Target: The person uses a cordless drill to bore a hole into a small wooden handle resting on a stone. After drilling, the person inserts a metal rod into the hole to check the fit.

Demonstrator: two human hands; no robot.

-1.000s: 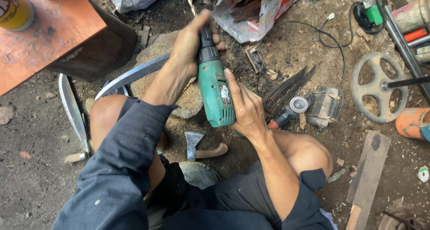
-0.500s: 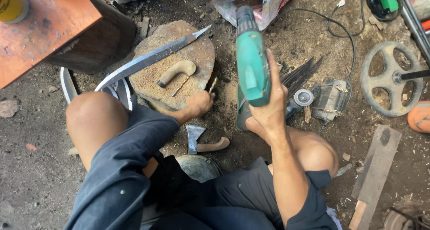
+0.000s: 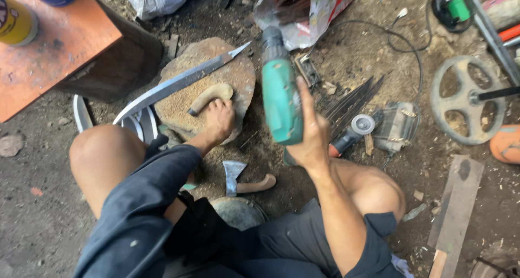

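Note:
My right hand [image 3: 310,131] grips a green power drill [image 3: 279,91], held up with its chuck pointing away from me. My left hand [image 3: 218,119] reaches down onto a round wooden block [image 3: 238,77] dusted with sawdust, its fingers touching a curved wooden handle [image 3: 210,96] that lies there. A long curved blade [image 3: 176,83] rests across the same block, tip toward the upper right. Whether the left hand grips the handle cannot be told.
A small axe [image 3: 238,178] lies between my knees. An angle grinder [image 3: 352,134] and cable sit right of the drill, a metal wheel [image 3: 466,99] farther right, a plank [image 3: 455,213] at lower right. An orange stool [image 3: 54,45] stands upper left.
My left hand let go of the drill and dropped to the block, then reached the wooden handle. My right hand swung the drill up and to the right.

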